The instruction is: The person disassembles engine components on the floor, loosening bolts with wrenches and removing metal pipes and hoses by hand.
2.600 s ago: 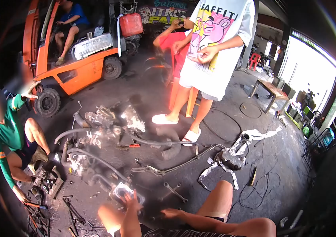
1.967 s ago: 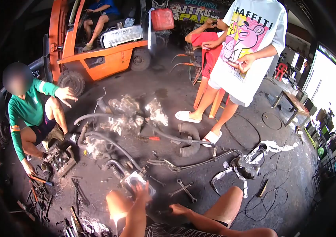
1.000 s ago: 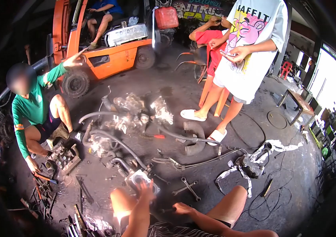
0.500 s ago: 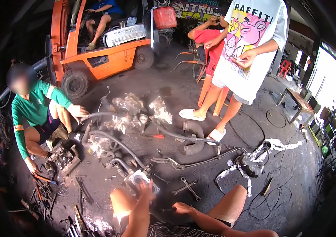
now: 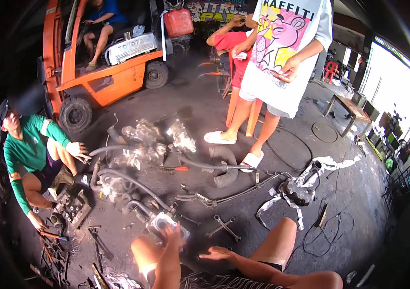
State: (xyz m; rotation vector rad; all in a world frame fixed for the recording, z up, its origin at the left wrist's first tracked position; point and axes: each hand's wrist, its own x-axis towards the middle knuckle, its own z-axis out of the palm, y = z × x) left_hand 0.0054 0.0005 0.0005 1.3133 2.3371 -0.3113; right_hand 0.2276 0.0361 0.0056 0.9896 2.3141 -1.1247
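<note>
My left hand (image 5: 172,237) lies with its fingers spread on a metal engine part with a square flange and a round opening (image 5: 160,221), in front of my left knee. Between my knees, my right hand (image 5: 218,253) is held low with its fingers stretched out and nothing visible in it. Two crossed wrenches (image 5: 223,228) lie on the floor just beyond the right hand. From the flanged part, hoses (image 5: 140,180) run towards a greasy engine assembly (image 5: 142,149).
A person in a green top (image 5: 34,149) squats at left beside a valve-bodied metal block (image 5: 71,206) and scattered tools. Another person in a white shirt (image 5: 287,58) stands ahead. An orange forklift (image 5: 104,89) is behind. Cables (image 5: 332,233) and a rag-wrapped part (image 5: 299,189) lie at right.
The whole view has shifted, so things sit further left. My right hand's fingers have gone from curled to stretched out. My left hand stays on the flanged part.
</note>
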